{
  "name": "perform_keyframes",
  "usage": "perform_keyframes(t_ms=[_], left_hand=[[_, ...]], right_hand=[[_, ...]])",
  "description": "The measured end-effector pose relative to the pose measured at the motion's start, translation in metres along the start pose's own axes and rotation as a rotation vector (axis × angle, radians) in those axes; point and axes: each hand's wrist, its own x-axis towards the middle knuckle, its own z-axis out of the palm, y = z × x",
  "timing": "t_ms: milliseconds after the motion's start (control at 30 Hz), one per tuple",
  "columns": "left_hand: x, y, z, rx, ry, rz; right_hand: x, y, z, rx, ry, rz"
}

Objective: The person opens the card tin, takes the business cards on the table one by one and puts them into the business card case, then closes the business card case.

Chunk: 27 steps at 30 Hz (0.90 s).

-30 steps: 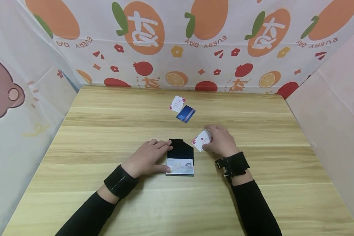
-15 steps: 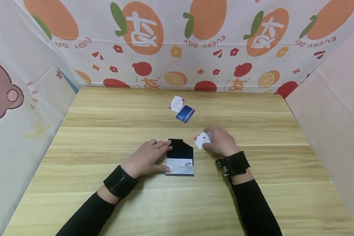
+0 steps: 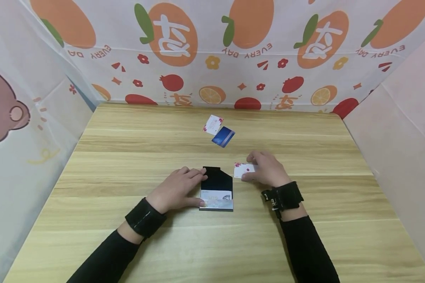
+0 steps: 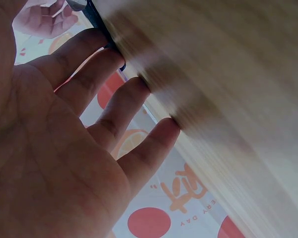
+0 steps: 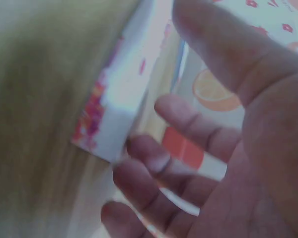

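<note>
A business card holder [image 3: 217, 201] lies on the table with its black flap [image 3: 217, 179] folded back and a pale card [image 3: 216, 195] showing inside. My left hand [image 3: 177, 188] steadies it from the left, thumb on its lower part and a fingertip at the flap. In the left wrist view, the other fingertips [image 4: 164, 130] meet the tabletop. Right of the holder, my right hand [image 3: 267, 171] holds a white business card [image 3: 242, 170] with pink flowers by its edges. The right wrist view shows the thumb [image 5: 203, 29] near one end of it; that view is blurred.
Farther back lie another flowered white card [image 3: 213, 124] and a blue card [image 3: 223, 136], close together. A wooden table [image 3: 127, 129] carries everything. Behind it hangs a fruit-printed cloth [image 3: 212, 74], with pale cloth at both sides.
The white business card has turned from slanted to nearly straight, and the right hand has shifted slightly with it. The left hand and the card holder have stayed put.
</note>
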Motion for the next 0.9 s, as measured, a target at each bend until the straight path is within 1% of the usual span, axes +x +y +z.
perform_keyframes(t_ms=[133, 233, 433, 500, 633, 767, 900], left_hand=[[0.001, 0.000, 0.000, 0.007, -0.001, 0.000], [0.001, 0.000, 0.001, 0.009, -0.002, -0.002], [0.000, 0.001, 0.001, 0.014, 0.004, 0.000], [0.000, 0.000, 0.001, 0.016, 0.006, 0.000], [0.000, 0.000, 0.001, 0.017, 0.009, 0.003], [0.000, 0.001, 0.001, 0.010, 0.001, -0.001], [0.001, 0.001, 0.001, 0.012, -0.003, 0.000]], right_hand=[[-0.001, -0.001, -0.002, -0.011, -0.018, -0.042], [-0.002, -0.003, -0.003, -0.018, -0.029, -0.052], [0.000, -0.002, -0.002, -0.020, -0.048, -0.013], [0.001, -0.002, -0.002, -0.043, -0.028, -0.013], [0.000, -0.004, -0.002, -0.073, 0.056, -0.063], [-0.002, -0.012, -0.003, -0.032, 0.127, -0.133], [-0.005, -0.024, -0.004, 0.026, 0.154, -0.211]])
